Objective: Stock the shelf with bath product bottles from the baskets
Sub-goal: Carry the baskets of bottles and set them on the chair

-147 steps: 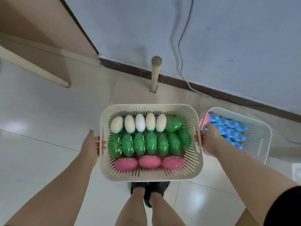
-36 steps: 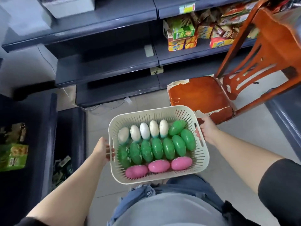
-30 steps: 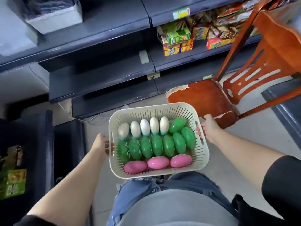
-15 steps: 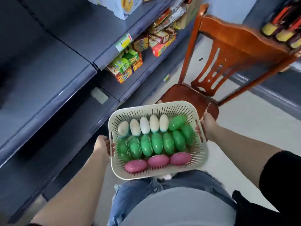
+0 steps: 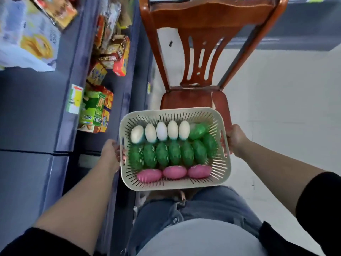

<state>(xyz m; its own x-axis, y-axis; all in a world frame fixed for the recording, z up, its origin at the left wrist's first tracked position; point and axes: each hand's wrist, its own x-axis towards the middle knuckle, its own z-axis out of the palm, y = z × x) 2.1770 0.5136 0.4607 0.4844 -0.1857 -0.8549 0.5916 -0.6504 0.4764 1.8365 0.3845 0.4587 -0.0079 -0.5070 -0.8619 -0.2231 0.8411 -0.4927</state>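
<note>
- My left hand [image 5: 110,154] grips the basket [image 5: 175,184] at its left handle slot, fingers curled through the cut-out.
- My right hand [image 5: 237,138] grips the right handle the same way, fingers wrapped under the rim.
- The basket is cream plastic, rectangular with rounded corners, its walls cut into thin vertical slats. I hold it level in front of my waist, above my jeans [image 5: 199,207], its far edge over the front of the chair [image 5: 193,52] seat.
- Inside, the bottles lie in three rows, all smooth, glossy and egg-shaped.
- Far row: five white bottles [image 5: 162,131] side by side, touching.
- Middle row: green bottles [image 5: 174,153] with pale speckles, packed tight; two more sit at the far right corner, one tilted.
- Near row: three pink bottles [image 5: 174,172] laid end to end along the near wall.
- The chair is reddish-brown varnished wood with a carved, slotted back; the seat's finish is worn pale at one edge.
- To my left runs a dark blue-grey metal shelf [image 5: 36,111], flat and matte, with cardboard snack boxes [image 5: 94,109] in green, orange and red stacked further along.
- The floor [image 5: 286,108] is pale and smooth.
</note>
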